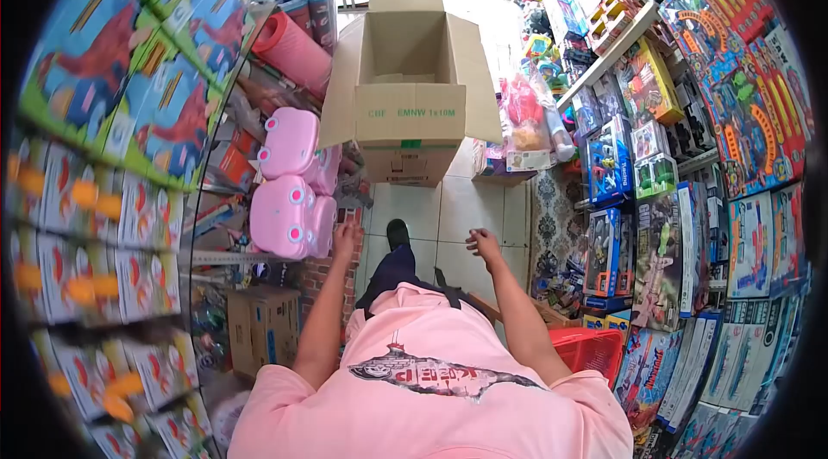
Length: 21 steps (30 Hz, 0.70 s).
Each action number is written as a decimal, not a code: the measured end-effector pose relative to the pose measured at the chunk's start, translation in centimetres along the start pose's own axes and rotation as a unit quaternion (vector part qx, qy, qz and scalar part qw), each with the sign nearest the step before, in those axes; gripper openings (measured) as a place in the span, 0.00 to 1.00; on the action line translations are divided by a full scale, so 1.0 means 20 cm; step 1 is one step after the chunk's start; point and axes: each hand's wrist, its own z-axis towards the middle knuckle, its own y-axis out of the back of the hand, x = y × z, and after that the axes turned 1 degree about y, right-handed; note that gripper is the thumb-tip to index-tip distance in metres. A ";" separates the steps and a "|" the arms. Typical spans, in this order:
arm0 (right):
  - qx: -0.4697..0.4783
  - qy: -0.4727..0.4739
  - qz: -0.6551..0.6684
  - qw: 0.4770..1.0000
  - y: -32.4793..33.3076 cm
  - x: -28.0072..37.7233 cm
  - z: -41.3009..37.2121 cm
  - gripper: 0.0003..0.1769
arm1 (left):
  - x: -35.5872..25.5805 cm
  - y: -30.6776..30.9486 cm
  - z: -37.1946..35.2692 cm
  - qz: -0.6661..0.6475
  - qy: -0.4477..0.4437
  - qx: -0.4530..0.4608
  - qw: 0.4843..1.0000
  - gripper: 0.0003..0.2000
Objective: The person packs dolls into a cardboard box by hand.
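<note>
My left hand (347,237) hangs at my side with nothing in it, close to the pink cases (280,216) stacked on the left; its fingers are apart. On the other side, my right hand (484,245) is over the tiled floor (461,213), its fingers loosely curled, and whether they close on anything is too small to tell. Ahead of both hands stands an open cardboard box (410,114) with its flaps spread and green print on the near flap. The part of its inside that shows holds nothing. Neither hand touches the box.
Shelves of boxed toys (608,161) line the right side, with a red basket (591,354) near my right arm. Hanging toy packs (151,209) cover the left. A closed carton (263,330) sits low left, a pink roll (291,55) farther ahead. Part of a person shows at the top left.
</note>
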 end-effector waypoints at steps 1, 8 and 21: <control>-0.023 0.034 0.023 0.999 0.02 0.00 -0.05 0.27 | -0.05 -0.05 -0.04 -0.049 -0.007 -0.004 0.999 0.23; -0.042 0.188 0.336 0.922 -0.01 0.78 0.11 0.35 | -0.89 -0.16 0.39 -0.236 -0.092 -0.085 0.964 0.25; -0.063 0.240 0.300 0.921 -0.11 1.27 0.27 0.40 | -1.29 -0.29 0.39 -0.248 -0.096 -0.020 0.964 0.30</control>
